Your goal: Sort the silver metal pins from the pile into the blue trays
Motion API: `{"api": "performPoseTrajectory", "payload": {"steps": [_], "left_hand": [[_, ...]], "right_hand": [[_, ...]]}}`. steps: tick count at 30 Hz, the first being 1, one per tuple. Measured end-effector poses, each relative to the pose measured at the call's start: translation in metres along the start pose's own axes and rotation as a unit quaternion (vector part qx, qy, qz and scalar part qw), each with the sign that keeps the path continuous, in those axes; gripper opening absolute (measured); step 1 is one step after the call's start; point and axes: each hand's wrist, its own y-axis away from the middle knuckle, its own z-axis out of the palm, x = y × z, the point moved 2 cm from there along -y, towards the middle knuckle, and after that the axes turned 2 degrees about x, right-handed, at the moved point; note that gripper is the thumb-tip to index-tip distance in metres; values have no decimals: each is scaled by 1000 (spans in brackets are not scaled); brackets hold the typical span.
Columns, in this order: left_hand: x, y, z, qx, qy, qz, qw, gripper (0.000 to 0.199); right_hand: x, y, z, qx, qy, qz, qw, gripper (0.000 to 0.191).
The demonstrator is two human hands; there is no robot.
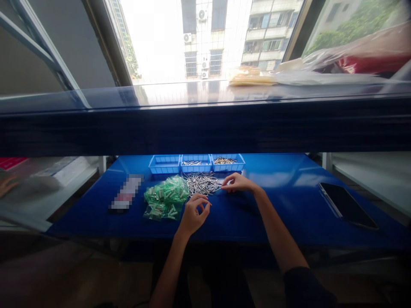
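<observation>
A loose pile of thin, silvery metal pins (202, 183) lies on the blue table, in front of the bins. Just below the pile, my left hand (195, 214) is closed, thumb and forefinger curled into a pinch; whatever sits at the tips is too small to name. My right hand (237, 183) reaches in from the right, its fingers pinched together at the pile's right edge. What they hold, if anything, cannot be made out. Clear and green plastic bags (167, 194) of small, pale cylindrical pieces lie left of the pile, close to my left hand.
Three blue bins (164, 170) stand side by side behind the pile; the middle and right ones contain metal pins. A tablet-like dark device (349, 205) lies at the right. A blue shelf (205, 128) crosses above the table (282, 218). Another person's hand (7, 185) shows at far left.
</observation>
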Motion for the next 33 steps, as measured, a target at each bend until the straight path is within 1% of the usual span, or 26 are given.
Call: {"api": "performPoseTrajectory", "payload": {"steps": [2, 5, 7, 9, 11, 13, 16, 17, 19, 22, 26, 27, 29, 33], "left_hand": [[0, -1, 0, 6, -8, 0, 1000, 23], [-1, -2, 1, 8, -14, 3, 1000, 23], [-2, -3, 1, 14, -15, 4, 1000, 24], [-4, -3, 1, 21, -9, 0, 1000, 25], [-6, -3, 1, 41, -1, -9, 999, 27], [-8, -2, -2, 92, 6, -19, 996, 29], [-11, 0, -8, 191, 28, -35, 981, 30], [-12, 0, -9, 213, 44, -41, 975, 31], [-14, 1, -11, 232, 74, -56, 968, 32], [-15, 0, -10, 219, 94, -68, 969, 32], [-13, -2, -8, 186, 93, -55, 977, 27], [-13, -2, -7, 175, 90, -50, 979, 27], [-13, -3, -6, 150, 80, -41, 985, 27], [-12, -2, -4, 116, 58, -20, 991, 25]], "right_hand": [[-5, -2, 0, 35, -12, -23, 999, 37], [-14, -4, 6, 108, -54, -70, 990, 37], [-20, -6, 13, 130, -84, -100, 983, 36], [-26, -7, 22, 116, -105, -111, 981, 35], [-31, -7, 31, 90, -127, -118, 981, 35], [-35, -7, 39, 68, -154, -121, 978, 36], [-40, -6, 50, 45, -192, -113, 974, 35], [-42, -6, 54, 37, -202, -109, 973, 35], [-44, -7, 61, 20, -221, -102, 970, 34], [-44, -9, 68, 13, -251, -101, 963, 31], [-41, -11, 70, 27, -288, -96, 952, 30], [-40, -11, 69, 41, -298, -89, 950, 30], [-37, -13, 64, 89, -323, -73, 939, 31], [-31, -13, 44, 204, -383, -58, 899, 34]]}}
